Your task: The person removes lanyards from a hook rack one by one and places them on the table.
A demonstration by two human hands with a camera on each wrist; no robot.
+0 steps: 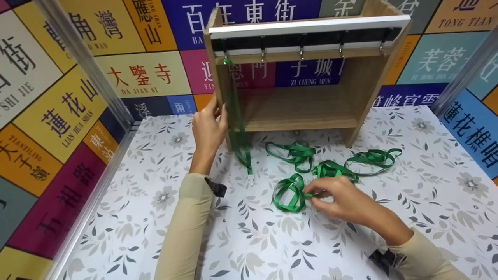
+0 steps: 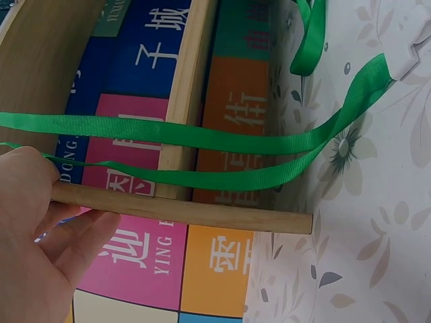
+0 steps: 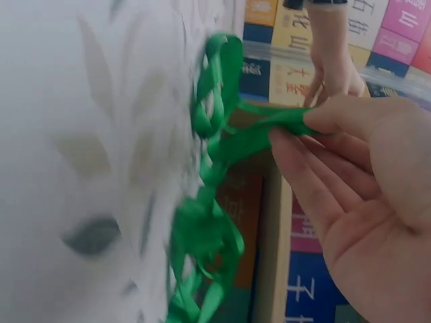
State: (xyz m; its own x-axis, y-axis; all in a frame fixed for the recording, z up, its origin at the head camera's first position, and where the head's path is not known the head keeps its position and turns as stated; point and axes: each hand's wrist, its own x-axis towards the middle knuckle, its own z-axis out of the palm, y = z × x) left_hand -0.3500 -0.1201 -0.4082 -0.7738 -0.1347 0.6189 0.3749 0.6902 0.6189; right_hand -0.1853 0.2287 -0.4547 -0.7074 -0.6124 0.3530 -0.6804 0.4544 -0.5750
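Note:
My left hand (image 1: 210, 126) grips the front edge of the left side panel of a wooden rack (image 1: 303, 111); its thumb and fingers lie on either side of the panel (image 2: 202, 217) in the left wrist view. From the rack's leftmost hook hangs a green ribbon lanyard (image 1: 249, 165), its white end piece low by the tabletop. Over the table, my right hand (image 1: 346, 200) pinches part of the nearest green lanyard (image 1: 290, 196) between thumb and fingertips. That pinched ribbon (image 3: 252, 141) stretches up from the looped bundle in the right wrist view.
More bundled green lanyards lie before the rack: one at the left (image 1: 297, 155), one in the middle (image 1: 330, 169), one at the right (image 1: 373, 157). Several metal hooks (image 1: 302, 52) line a black-and-white strip. A floral cloth (image 1: 155, 217) covers the table; sign-printed walls (image 1: 144, 74) stand behind.

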